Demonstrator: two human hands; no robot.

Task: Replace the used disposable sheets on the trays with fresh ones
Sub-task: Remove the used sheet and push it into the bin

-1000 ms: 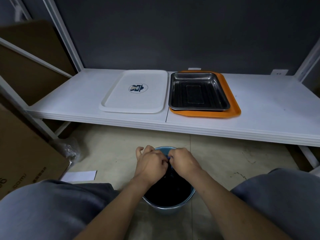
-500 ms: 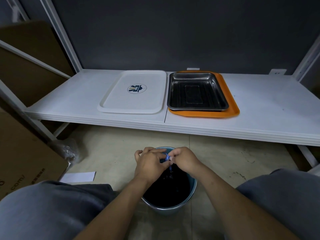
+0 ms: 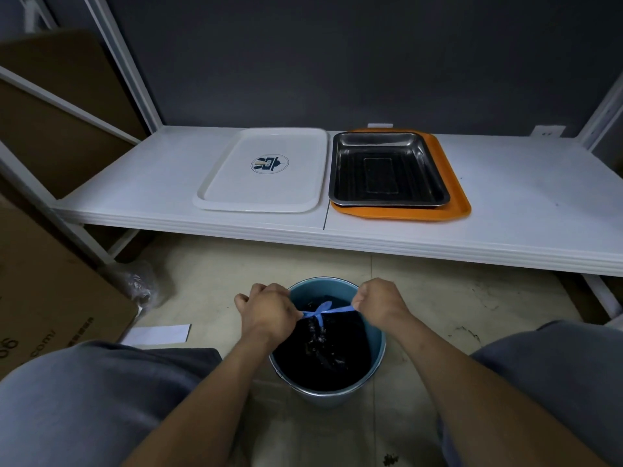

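Observation:
A white tray [image 3: 236,183] with a round logo lies on the low white shelf. To its right a steel pan [image 3: 435,183] sits on an orange tray [image 3: 455,207]. On the floor in front of me stands a blue bin [image 3: 377,358] with a black bag [image 3: 323,352] inside. My left hand [image 3: 268,311] and my right hand [image 3: 379,299] each grip one end of the bag's blue drawstring [image 3: 323,311], stretched taut between them over the bin.
The white shelf [image 3: 522,214] runs across the view, bare at its right. A cardboard box [image 3: 43,288] stands at the left, with clear plastic [image 3: 138,284] and a white paper slip [image 3: 156,333] on the floor beside it. My knees frame the bin.
My hands were together over the bin's mouth; now they have pulled apart sideways, drawing the blue string tight between them.

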